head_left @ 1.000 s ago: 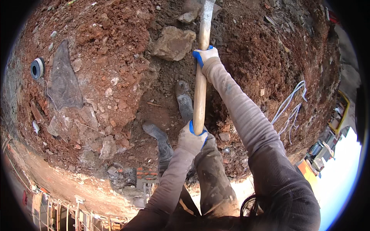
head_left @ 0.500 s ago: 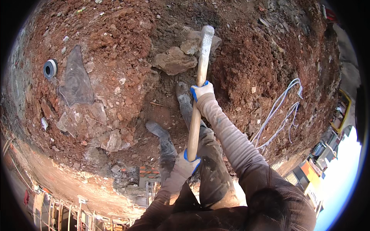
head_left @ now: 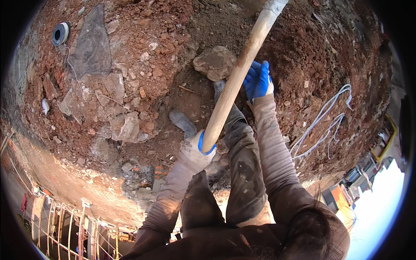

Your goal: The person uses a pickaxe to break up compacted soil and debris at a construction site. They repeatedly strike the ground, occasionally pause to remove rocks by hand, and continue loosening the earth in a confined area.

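The left hand [head_left: 193, 152], in a pale grey glove with blue coating, is clamped around the lower end of the long, round, light-brown wooden tool handle [head_left: 236, 82]. The handle slants up and right; its far end is out of view. The similarly gloved right hand [head_left: 259, 82] is unclosed beside it; contact cannot be determined. Work appears incomplete: a dark earthen hollow [head_left: 195, 108] is formed, but a rough brown stone [head_left: 213, 62] remains there.
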Demonstrator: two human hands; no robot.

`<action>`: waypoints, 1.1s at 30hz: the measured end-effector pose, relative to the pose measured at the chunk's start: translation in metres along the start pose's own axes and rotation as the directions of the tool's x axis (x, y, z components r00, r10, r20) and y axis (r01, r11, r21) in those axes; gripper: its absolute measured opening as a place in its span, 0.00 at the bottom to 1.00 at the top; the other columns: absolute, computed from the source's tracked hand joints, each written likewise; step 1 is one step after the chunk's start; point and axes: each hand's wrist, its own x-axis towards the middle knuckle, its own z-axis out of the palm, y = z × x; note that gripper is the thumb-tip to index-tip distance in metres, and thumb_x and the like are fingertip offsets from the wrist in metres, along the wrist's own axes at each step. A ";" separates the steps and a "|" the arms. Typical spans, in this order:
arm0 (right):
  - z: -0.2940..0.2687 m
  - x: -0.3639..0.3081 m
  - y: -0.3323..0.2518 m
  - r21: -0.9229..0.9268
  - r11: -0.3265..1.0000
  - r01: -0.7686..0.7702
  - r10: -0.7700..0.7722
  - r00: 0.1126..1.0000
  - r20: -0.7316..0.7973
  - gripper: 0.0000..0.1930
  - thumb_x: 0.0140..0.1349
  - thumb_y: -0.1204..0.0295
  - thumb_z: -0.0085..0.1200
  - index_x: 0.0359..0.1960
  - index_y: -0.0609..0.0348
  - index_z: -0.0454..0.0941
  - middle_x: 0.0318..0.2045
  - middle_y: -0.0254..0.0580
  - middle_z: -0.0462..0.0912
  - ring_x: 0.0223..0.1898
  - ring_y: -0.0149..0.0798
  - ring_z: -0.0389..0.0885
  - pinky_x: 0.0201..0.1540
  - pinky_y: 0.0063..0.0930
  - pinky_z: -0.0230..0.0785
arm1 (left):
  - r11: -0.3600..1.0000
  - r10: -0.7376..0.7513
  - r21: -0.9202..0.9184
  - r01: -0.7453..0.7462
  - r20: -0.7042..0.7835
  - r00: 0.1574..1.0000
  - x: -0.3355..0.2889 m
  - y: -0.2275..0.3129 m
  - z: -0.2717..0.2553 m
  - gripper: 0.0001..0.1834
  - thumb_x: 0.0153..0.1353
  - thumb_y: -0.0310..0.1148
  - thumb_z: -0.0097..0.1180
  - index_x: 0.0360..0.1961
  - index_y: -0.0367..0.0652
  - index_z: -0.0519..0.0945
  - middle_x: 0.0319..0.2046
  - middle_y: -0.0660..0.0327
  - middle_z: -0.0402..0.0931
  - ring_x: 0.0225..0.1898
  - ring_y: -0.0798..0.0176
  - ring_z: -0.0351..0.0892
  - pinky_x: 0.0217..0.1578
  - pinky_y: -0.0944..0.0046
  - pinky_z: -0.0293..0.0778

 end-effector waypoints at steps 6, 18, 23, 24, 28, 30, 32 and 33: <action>-0.127 0.202 0.061 -0.955 0.283 -0.088 -0.110 0.986 -0.124 0.33 0.47 0.48 0.71 0.45 0.62 0.78 0.38 0.42 0.84 0.37 0.41 0.81 0.38 0.32 0.74 | 1.000 -0.027 -0.007 0.027 -0.054 0.998 0.090 0.034 -0.034 0.26 0.48 0.40 0.67 0.45 0.39 0.74 0.35 0.45 0.80 0.38 0.42 0.81 0.38 0.50 0.77; 0.036 -0.036 0.149 -0.888 0.373 -0.269 0.282 0.945 -0.168 0.36 0.51 0.56 0.70 0.57 0.66 0.71 0.46 0.49 0.81 0.41 0.44 0.79 0.40 0.37 0.76 | 0.987 -0.075 -0.121 0.107 0.245 0.967 0.031 -0.022 -0.092 0.33 0.53 0.36 0.62 0.59 0.33 0.70 0.47 0.46 0.80 0.50 0.51 0.81 0.52 0.56 0.76; 0.056 -0.109 0.194 -0.949 0.237 -0.207 0.256 0.956 -0.145 0.41 0.45 0.57 0.73 0.60 0.63 0.68 0.49 0.50 0.79 0.47 0.45 0.78 0.48 0.37 0.73 | 0.978 -0.082 -0.159 0.138 0.317 0.945 0.017 -0.032 -0.114 0.27 0.52 0.42 0.64 0.52 0.39 0.79 0.51 0.51 0.79 0.52 0.52 0.80 0.53 0.55 0.75; 0.059 -0.125 0.209 -0.958 0.210 -0.193 0.276 0.952 -0.131 0.43 0.44 0.57 0.73 0.60 0.62 0.67 0.49 0.50 0.79 0.48 0.46 0.77 0.49 0.37 0.73 | 0.979 -0.089 -0.150 0.140 0.306 0.948 0.009 -0.040 -0.116 0.29 0.51 0.44 0.66 0.53 0.41 0.79 0.50 0.52 0.80 0.52 0.53 0.80 0.52 0.55 0.76; 0.072 -0.200 0.273 -0.997 0.048 -0.067 0.390 0.920 -0.043 0.47 0.40 0.57 0.76 0.63 0.60 0.64 0.52 0.51 0.77 0.53 0.47 0.76 0.55 0.38 0.71 | 0.978 -0.100 -0.146 0.147 0.290 0.952 -0.011 -0.069 -0.112 0.29 0.50 0.46 0.66 0.52 0.43 0.80 0.50 0.52 0.80 0.53 0.53 0.80 0.54 0.56 0.74; 0.081 -0.249 0.312 -0.997 -0.059 0.040 0.464 0.886 0.008 0.50 0.38 0.58 0.77 0.64 0.59 0.63 0.53 0.51 0.77 0.55 0.48 0.75 0.58 0.38 0.70 | 0.985 -0.056 -0.141 0.103 0.304 0.951 -0.016 -0.071 -0.117 0.29 0.52 0.47 0.65 0.53 0.44 0.80 0.50 0.53 0.80 0.54 0.53 0.79 0.55 0.56 0.73; 0.106 -0.312 0.390 -0.973 -0.128 0.191 0.612 0.787 0.074 0.52 0.36 0.58 0.78 0.65 0.58 0.62 0.54 0.52 0.76 0.57 0.48 0.75 0.61 0.38 0.69 | 0.982 -0.100 -0.126 0.140 0.281 0.954 -0.022 -0.094 -0.128 0.29 0.53 0.48 0.63 0.53 0.44 0.80 0.50 0.53 0.80 0.54 0.54 0.79 0.55 0.56 0.73; 0.120 -0.350 0.429 -0.950 -0.189 0.249 0.624 0.777 0.079 0.53 0.38 0.59 0.78 0.66 0.54 0.59 0.60 0.55 0.70 0.61 0.51 0.71 0.65 0.41 0.64 | 0.982 -0.101 -0.127 0.142 0.283 0.954 -0.025 -0.097 -0.130 0.28 0.54 0.48 0.62 0.53 0.44 0.80 0.50 0.53 0.81 0.54 0.54 0.79 0.54 0.56 0.73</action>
